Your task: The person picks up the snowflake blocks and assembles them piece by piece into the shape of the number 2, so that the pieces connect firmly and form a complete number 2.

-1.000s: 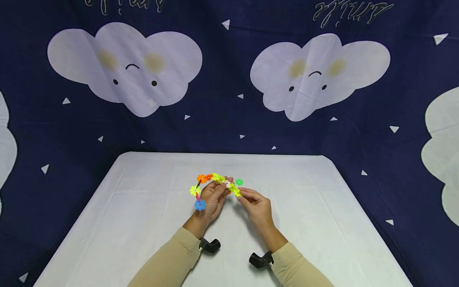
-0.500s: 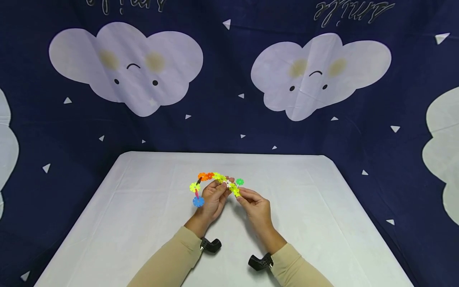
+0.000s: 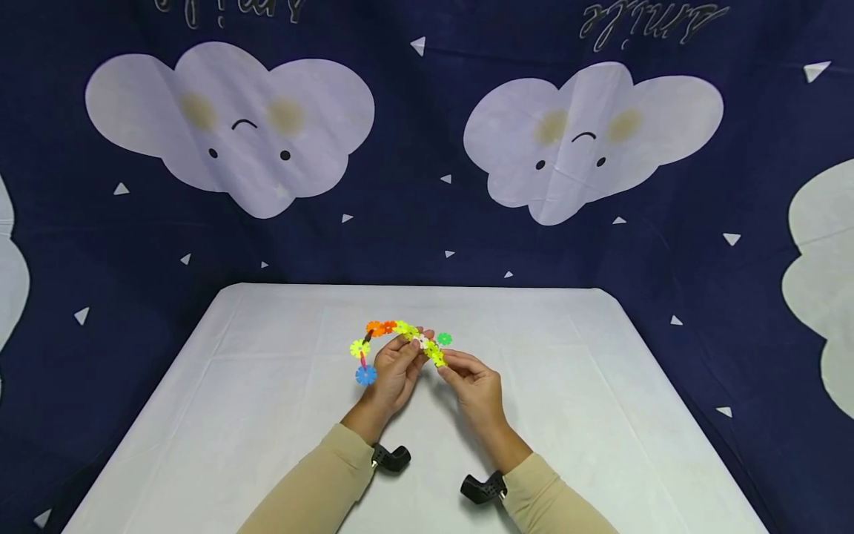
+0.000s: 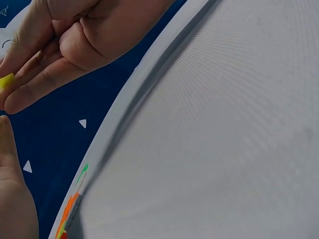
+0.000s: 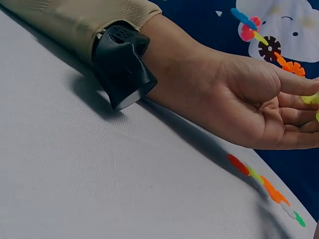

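Above the table [image 3: 600, 400], your left hand [image 3: 398, 372] is left of your right hand [image 3: 482, 394]. The disc chain [image 3: 402, 328] runs from left of your left hand to your right hand. The backdrop [image 3: 414, 163] is behind the table.

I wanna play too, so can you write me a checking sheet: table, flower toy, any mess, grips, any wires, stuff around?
Surface: white tabletop.
Toy: curved chain of flower discs, blue disc at one end.
Clutter: wrist views show a row of coloured discs; can't tell if it joins the chain.
Grips: left grip holds the chain near a white disc; right grip pinches a yellow disc.
Cables: nothing seen.
Surroundings: dark blue backdrop with clouds; black wrist cameras.
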The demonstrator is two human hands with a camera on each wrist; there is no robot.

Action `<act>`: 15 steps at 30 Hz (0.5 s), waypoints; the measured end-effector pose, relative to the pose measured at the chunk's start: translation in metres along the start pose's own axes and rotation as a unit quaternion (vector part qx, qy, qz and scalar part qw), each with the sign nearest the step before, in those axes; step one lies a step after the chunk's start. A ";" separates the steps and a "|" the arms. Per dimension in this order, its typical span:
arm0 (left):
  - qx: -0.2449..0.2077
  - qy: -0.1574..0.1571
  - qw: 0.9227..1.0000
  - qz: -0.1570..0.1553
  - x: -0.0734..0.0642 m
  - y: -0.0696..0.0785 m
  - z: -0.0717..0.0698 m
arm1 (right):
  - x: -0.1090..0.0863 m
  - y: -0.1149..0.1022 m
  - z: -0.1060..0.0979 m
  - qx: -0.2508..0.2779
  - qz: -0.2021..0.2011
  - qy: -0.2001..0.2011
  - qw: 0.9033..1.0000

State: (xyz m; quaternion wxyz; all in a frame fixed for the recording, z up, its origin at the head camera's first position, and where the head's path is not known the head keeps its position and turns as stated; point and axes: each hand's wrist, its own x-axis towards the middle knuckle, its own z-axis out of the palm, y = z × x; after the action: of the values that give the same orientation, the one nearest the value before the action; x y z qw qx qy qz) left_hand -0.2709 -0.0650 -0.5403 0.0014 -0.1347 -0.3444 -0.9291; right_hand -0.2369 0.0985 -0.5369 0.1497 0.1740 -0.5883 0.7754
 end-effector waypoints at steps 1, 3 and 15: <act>0.001 -0.001 1.000 -0.001 0.000 0.000 0.000 | 0.000 0.000 0.000 0.001 0.000 -0.001 1.000; 0.000 0.000 1.000 -0.003 -0.001 0.000 0.001 | 0.000 -0.001 0.000 0.005 0.002 0.001 1.000; 0.038 -0.062 0.997 -0.019 -0.002 -0.002 -0.001 | 0.001 0.004 0.001 0.028 0.016 0.039 0.999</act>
State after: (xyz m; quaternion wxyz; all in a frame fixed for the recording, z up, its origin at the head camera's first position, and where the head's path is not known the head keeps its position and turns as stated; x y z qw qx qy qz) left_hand -0.2692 -0.0639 -0.5427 -0.0327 -0.1854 -0.3815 -0.9050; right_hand -0.2396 0.0966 -0.5396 0.1551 0.1383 -0.5626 0.8002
